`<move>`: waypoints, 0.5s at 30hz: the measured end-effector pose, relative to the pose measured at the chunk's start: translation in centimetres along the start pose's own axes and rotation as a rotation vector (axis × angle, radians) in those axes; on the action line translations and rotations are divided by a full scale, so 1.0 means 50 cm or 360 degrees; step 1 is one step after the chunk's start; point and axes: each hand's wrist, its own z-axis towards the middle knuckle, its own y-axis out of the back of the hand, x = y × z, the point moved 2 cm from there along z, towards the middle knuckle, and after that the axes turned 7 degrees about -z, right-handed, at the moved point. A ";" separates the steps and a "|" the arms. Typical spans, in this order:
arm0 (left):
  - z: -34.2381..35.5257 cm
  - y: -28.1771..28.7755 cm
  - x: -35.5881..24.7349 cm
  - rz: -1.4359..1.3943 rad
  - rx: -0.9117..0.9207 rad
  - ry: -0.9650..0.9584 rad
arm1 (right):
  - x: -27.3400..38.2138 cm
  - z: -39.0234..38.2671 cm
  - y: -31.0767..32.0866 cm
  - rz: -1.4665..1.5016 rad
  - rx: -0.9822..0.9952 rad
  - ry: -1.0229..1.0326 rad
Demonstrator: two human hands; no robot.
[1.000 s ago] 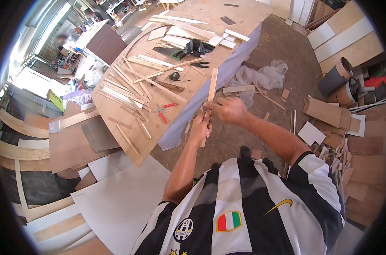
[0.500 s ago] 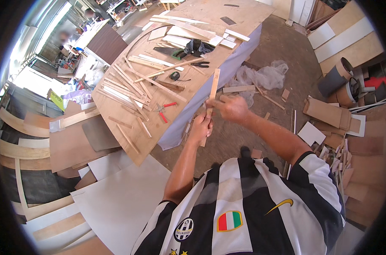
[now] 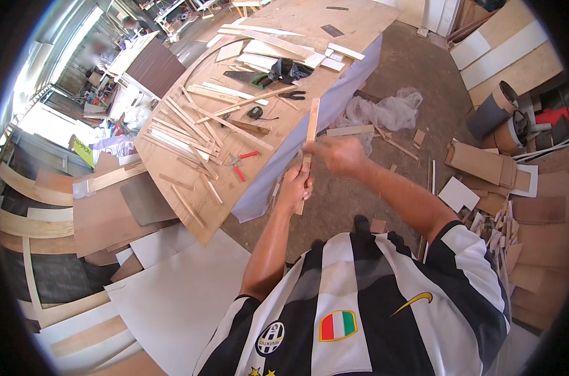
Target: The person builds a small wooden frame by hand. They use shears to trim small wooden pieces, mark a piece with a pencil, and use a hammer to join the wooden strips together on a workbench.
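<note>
A narrow wooden strip (image 3: pixel 313 122) stands up lengthwise in front of me, beside the worktable's near edge. My left hand (image 3: pixel 295 188) is closed around its lower part, with a short end showing below the fingers. My right hand (image 3: pixel 342 156), smeared by motion, is curled with its fingertips against the strip just above my left hand. Whether those fingers pinch something small is hidden. On the table, nearest my left hand, lie red-handled pliers (image 3: pixel 249 154). A tape measure (image 3: pixel 255 113) and black-handled pliers (image 3: pixel 292 95) rest farther back.
The plywood worktable (image 3: pixel 212 219) carries several loose wooden strips (image 3: pixel 184 119), a green-handled saw (image 3: pixel 259 79) and a black bag (image 3: pixel 291 70). Clear plastic sheeting (image 3: pixel 394 109) and offcuts lie on the floor. Buckets (image 3: pixel 491 113) and cardboard (image 3: pixel 479 164) stand right; white board (image 3: pixel 178 276) lies left.
My right hand has shifted slightly along the wooden strip and is more blurred. The left hand keeps its grip. The whole view has moved a little.
</note>
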 end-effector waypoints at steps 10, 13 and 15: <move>-0.004 -0.004 0.008 -0.0132 0.0065 -0.0100 | -0.011 0.013 -0.003 0.0034 0.0101 -0.0079; 0.001 -0.013 -0.002 -0.0189 0.0011 -0.0250 | 0.025 0.018 -0.007 0.0286 -0.0027 -0.0410; 0.014 -0.018 0.007 -0.0224 -0.0062 -0.0364 | 0.039 -0.013 -0.040 0.0551 -0.0179 -0.0531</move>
